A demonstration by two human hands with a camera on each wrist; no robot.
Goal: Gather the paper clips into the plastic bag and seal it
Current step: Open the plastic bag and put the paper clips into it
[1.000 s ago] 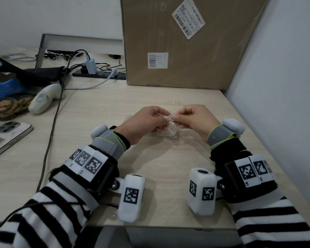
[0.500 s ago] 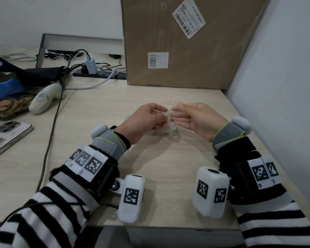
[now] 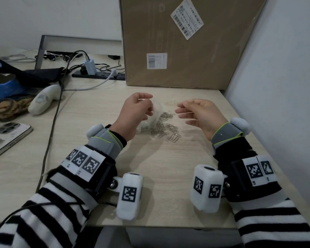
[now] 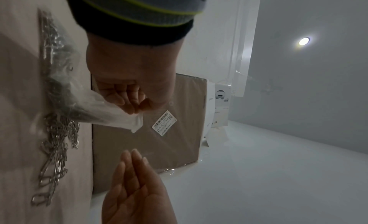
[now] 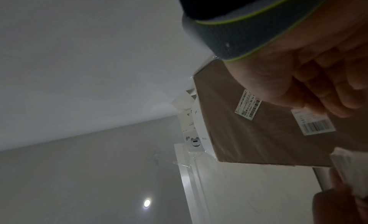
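Observation:
A heap of silver paper clips (image 3: 166, 127) lies on the wooden table (image 3: 161, 165), between my two hands. My left hand (image 3: 148, 103) pinches the top edge of the clear plastic bag (image 3: 155, 117), which droops down onto the table beside the heap. Some clips seem to lie inside its lower part. The left wrist view shows this pinch (image 4: 133, 111) on the bag (image 4: 89, 108), with the clips (image 4: 55, 148) beneath. My right hand (image 3: 179, 108) hovers right of the heap, fingers relaxed and empty; the same hand (image 4: 131, 161) has straight fingers there.
A large cardboard box (image 3: 186, 43) stands close behind the hands. A grey wall (image 3: 284, 86) bounds the table on the right. At the left lie a phone (image 3: 5, 138), a white handheld device (image 3: 43, 99), a cable (image 3: 52, 126) and a power strip (image 3: 98, 76).
Both hands were together on the bag. The right hand has let go and drawn away to the right; the left has lifted the bag's edge, and the clip heap now shows.

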